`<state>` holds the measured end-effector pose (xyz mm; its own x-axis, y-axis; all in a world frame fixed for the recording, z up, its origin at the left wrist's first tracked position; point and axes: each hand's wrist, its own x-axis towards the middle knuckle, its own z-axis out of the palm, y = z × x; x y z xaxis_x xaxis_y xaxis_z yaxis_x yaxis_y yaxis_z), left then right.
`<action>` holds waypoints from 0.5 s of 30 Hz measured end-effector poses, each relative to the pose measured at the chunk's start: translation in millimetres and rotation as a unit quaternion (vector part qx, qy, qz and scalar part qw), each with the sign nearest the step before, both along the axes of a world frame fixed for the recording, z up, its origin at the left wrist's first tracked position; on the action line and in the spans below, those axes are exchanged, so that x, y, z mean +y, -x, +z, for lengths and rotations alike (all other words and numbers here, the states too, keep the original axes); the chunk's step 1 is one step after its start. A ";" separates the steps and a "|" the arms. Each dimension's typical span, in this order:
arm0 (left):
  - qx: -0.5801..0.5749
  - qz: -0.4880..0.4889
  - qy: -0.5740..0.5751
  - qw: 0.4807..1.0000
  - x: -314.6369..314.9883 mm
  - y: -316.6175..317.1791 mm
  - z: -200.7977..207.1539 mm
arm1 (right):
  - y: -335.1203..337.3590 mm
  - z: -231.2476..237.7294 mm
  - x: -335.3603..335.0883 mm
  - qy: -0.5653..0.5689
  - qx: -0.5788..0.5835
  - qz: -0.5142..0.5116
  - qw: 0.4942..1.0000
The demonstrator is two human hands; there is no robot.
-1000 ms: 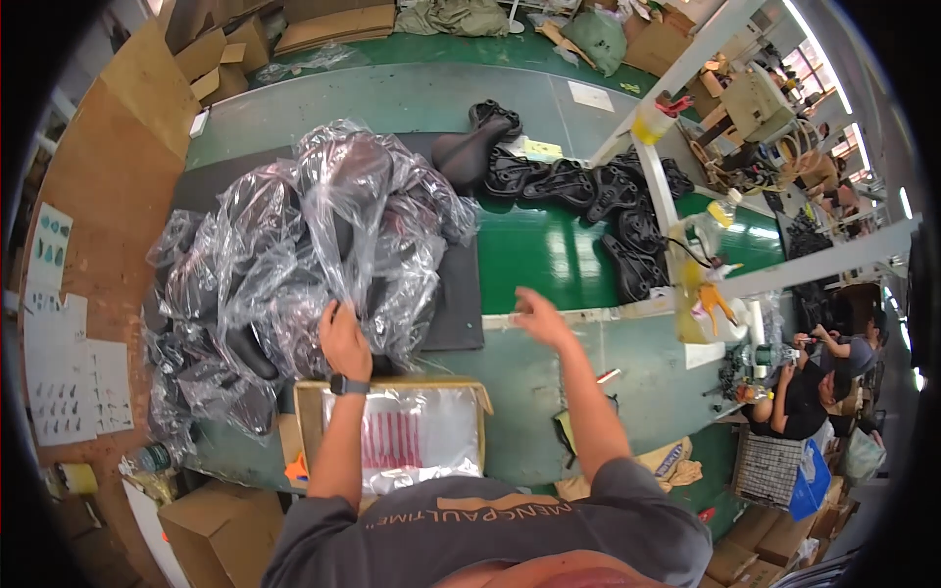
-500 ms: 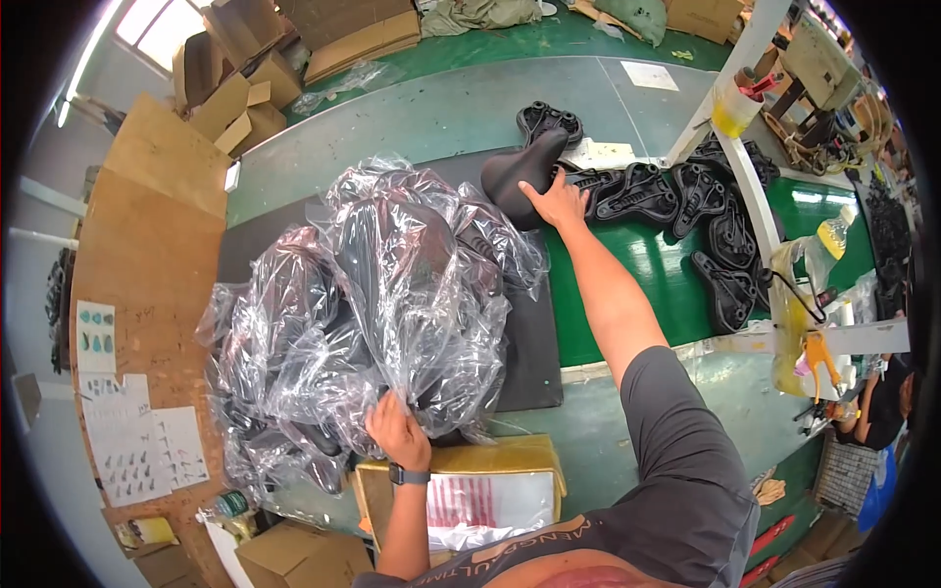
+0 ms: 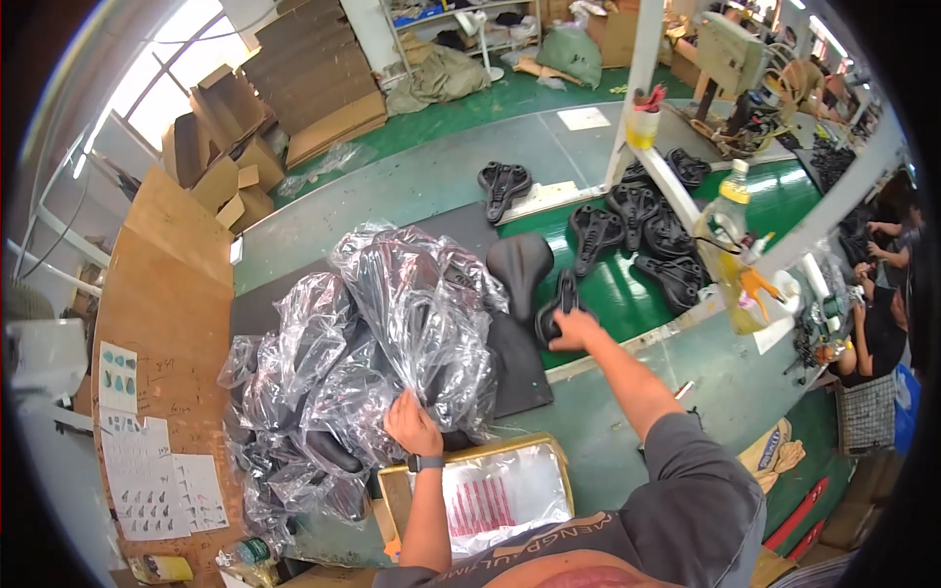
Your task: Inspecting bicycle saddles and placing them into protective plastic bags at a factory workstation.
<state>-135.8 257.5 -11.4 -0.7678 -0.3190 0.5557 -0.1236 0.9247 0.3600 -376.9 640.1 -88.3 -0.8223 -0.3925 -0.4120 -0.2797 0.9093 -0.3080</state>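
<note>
A pile of black bicycle saddles in clear plastic bags lies in front of me. At the near end of the uppermost bagged saddle [image 3: 392, 289], my left hand [image 3: 414, 428] pinches the gathered plastic. Right of the pile, my right hand [image 3: 576, 331] grips the near end of a black bicycle saddle [image 3: 563, 298], its ribbed underside facing up. Beside it, an unbagged saddle [image 3: 520, 265] rests smooth side up at the edge of the dark mat [image 3: 518, 365]. Some of the right fingers are hidden by the hand itself.
Several upturned saddles [image 3: 632, 211] lie on the green surface to the right, and another saddle [image 3: 505, 184] is farther back. A carton [image 3: 566, 461] holds printed plastic bags near me. White posts [image 3: 642, 69] and a hanging yellow bottle [image 3: 725, 216] stand right. Co-workers sit far right.
My right hand has left the smooth-side-up saddle and come nearer to me, onto an upturned one. My left hand keeps hold of the plastic. The whole view has shifted.
</note>
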 end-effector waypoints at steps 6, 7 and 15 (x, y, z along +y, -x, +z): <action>0.029 -0.017 -0.009 0.999 0.0 -9.1 -0.5 | -222.7 4.6 47.9 0.166 -0.010 -0.110 0.980; 0.018 -0.015 -0.005 1.000 -3.1 -14.0 -0.4 | -263.6 9.3 49.0 0.185 0.002 -0.127 0.975; 0.065 -0.145 -0.020 0.987 87.3 -118.4 42.1 | -501.1 -18.4 111.1 0.142 -0.011 -0.263 0.954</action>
<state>-17.5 344.8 30.7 -0.7526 -0.1200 0.6475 0.1938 0.8994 0.3919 124.2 751.2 -106.7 -0.9286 -0.0274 -0.3701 0.2011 0.8010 -0.5638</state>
